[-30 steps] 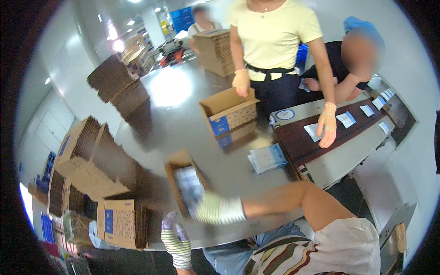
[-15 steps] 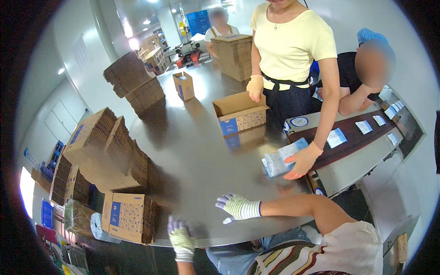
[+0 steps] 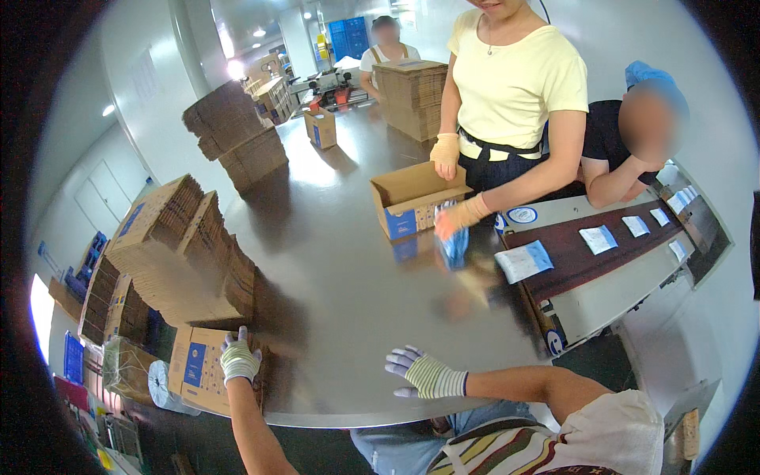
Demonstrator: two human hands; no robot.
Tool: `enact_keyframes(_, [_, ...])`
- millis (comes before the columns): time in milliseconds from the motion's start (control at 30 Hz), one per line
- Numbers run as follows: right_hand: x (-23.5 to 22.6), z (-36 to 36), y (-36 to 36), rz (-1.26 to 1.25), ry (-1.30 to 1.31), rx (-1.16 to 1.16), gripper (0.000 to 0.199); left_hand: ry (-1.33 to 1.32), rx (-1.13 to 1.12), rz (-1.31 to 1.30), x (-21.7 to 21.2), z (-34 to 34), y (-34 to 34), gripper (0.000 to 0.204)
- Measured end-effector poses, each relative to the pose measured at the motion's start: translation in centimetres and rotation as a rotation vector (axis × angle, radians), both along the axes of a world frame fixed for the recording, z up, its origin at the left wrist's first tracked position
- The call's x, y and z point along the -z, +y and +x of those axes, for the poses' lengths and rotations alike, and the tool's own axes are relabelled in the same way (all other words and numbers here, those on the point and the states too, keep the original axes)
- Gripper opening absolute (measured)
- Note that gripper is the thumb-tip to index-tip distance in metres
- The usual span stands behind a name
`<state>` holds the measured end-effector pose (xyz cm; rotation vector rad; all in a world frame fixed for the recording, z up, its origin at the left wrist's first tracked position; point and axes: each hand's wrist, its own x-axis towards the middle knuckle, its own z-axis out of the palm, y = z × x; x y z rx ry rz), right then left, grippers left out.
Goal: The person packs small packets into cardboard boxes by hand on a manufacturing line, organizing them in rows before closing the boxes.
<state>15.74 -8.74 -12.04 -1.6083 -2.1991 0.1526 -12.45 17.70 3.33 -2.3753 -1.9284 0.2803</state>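
Observation:
My left hand (image 3: pixel 237 358), in a striped glove, rests on top of a flat folded carton (image 3: pixel 198 368) at the near left edge of the steel table (image 3: pixel 348 317). That carton belongs to a leaning stack of flat cartons (image 3: pixel 174 253). My right hand (image 3: pixel 419 372), gloved the same way, hovers low over the bare table near its front edge, fingers spread and holding nothing. Across the table an open carton (image 3: pixel 412 198) stands in front of a co-worker in a yellow shirt, whose gloved hand (image 3: pixel 463 218) holds blue and white packets (image 3: pixel 453 241) beside it.
A dark conveyor belt (image 3: pixel 570 265) at the right carries several white and blue packets; a second person bends over it. Another open carton (image 3: pixel 321 127) stands far back on the table. More stacks of flat cartons (image 3: pixel 237 142) line the far left and back.
An open carton that was at my right hand a second ago is gone from it. My right hand has drawn back, open. My left hand has come up onto the flat carton.

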Motion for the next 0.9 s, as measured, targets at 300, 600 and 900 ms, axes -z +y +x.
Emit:
enact_keyframes(300, [-0.5,0.1,-0.1,-0.03,0.034,0.012,0.06,0.038,0.011,0.278,3.8,-0.3,-0.5,0.049])
enact_keyframes(600, [-0.6,-0.3,0.2,0.002,0.041,0.03,0.058,-0.104,0.27,0.755,-0.8,-4.7,-9.1,0.031])
enact_keyframes(900, [-11.8,4.3,7.1,0.197,1.209,0.041,0.058,-1.271,0.111,0.719,-6.9,-2.1,-23.8,0.035])
